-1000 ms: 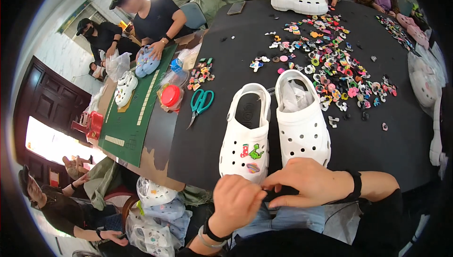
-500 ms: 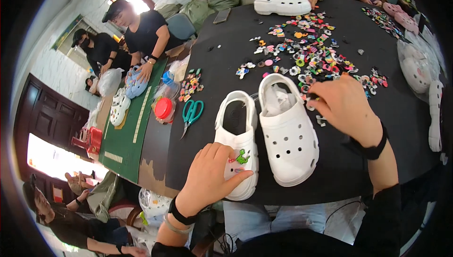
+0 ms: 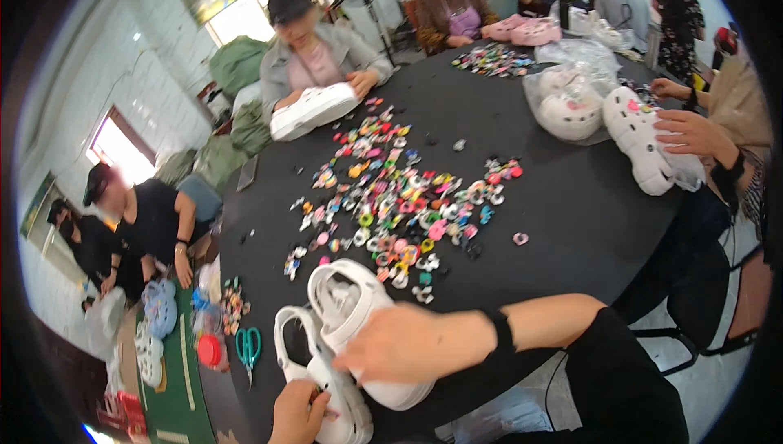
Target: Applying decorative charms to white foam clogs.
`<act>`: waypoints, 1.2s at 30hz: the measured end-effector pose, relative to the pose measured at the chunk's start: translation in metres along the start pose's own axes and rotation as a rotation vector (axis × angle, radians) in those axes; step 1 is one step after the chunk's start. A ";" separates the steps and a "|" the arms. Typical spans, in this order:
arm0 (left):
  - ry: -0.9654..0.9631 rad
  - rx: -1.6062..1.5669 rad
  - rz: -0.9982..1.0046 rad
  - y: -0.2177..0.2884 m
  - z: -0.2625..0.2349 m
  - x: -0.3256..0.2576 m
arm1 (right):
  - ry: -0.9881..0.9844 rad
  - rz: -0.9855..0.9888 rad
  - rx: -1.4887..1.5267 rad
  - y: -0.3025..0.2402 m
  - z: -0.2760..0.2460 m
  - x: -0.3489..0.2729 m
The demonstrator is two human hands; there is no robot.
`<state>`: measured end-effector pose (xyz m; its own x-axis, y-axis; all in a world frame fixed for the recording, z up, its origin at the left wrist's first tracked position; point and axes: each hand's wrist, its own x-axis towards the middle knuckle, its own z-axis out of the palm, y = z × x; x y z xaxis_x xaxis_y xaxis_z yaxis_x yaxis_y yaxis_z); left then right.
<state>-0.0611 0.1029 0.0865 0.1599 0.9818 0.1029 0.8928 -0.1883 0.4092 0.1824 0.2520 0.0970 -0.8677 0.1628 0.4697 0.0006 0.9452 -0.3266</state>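
Note:
Two white clogs lie side by side at the near edge of the black table. On the left clog [image 3: 347, 411], my left hand [image 3: 298, 413] is closed at the upper, thumb against the fingers. Something small and dark shows at its fingertips, too small to name. My right hand [image 3: 416, 344], blurred by motion, passes over the right clog [image 3: 400, 396] with its fingers toward the left clog. Whether those fingers hold anything is not visible. Crumpled white stuffing [image 3: 342, 296] sits in the right clog's opening. Beyond the clogs spreads a heap of colourful shoe charms [image 3: 408, 214].
Teal-handled scissors [image 3: 248, 348] lie left of the clogs, near a red-lidded jar [image 3: 210, 352] and a smaller charm pile [image 3: 235, 307]. Across the table a person handles a white clog [image 3: 314, 112]. Another person's hand [image 3: 693, 134] rests on a white clog at right, near bagged clogs [image 3: 567, 106].
My view has swung up and to the right. My right hand has moved from the charm heap's edge to above the clogs. My left hand's fingers have curled in on the left clog.

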 end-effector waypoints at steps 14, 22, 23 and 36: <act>-0.133 0.320 0.080 -0.029 0.008 0.001 | 0.127 -0.291 0.181 -0.022 0.061 0.002; 0.187 -0.295 -0.173 -0.019 0.006 -0.012 | 0.127 -0.315 0.133 -0.021 0.059 0.001; 0.289 -0.362 -0.266 -0.010 0.006 -0.016 | 0.111 -0.232 0.248 -0.020 0.061 0.003; 0.154 -0.233 -0.024 0.067 0.000 -0.034 | 0.065 -0.065 0.726 -0.031 0.056 0.004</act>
<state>-0.0067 0.0572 0.1104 0.0582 0.9737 0.2201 0.7721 -0.1837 0.6084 0.1510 0.2072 0.0630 -0.8236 0.1500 0.5470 -0.3995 0.5311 -0.7472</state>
